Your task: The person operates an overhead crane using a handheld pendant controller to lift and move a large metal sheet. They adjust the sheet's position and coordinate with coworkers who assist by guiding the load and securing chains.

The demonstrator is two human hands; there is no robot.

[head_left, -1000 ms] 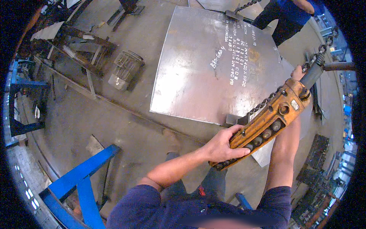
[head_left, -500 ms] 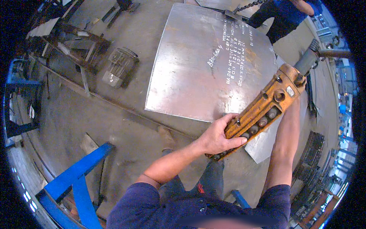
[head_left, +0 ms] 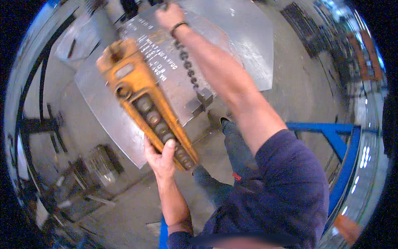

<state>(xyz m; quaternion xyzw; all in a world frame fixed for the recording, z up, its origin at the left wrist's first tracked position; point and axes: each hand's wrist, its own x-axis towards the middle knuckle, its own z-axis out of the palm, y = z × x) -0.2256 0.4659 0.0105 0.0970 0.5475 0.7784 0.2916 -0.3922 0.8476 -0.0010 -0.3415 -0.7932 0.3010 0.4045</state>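
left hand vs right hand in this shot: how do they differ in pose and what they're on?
The left hand sits low and near the camera, gripping the bottom end of the orange pendant control, thumb on its buttons; the right hand is stretched far up on a straight arm at the chain. The right wrist wears a dark band; the left wrist is bare. Both are bare hands over the big steel plate.

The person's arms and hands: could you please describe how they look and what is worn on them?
Both forearms are bare, with no gloves on the left hand or the right hand. A dark navy short-sleeved top covers the shoulders and upper arms. The right wrist carries a thin dark band. The left hand's fingers show no rings.
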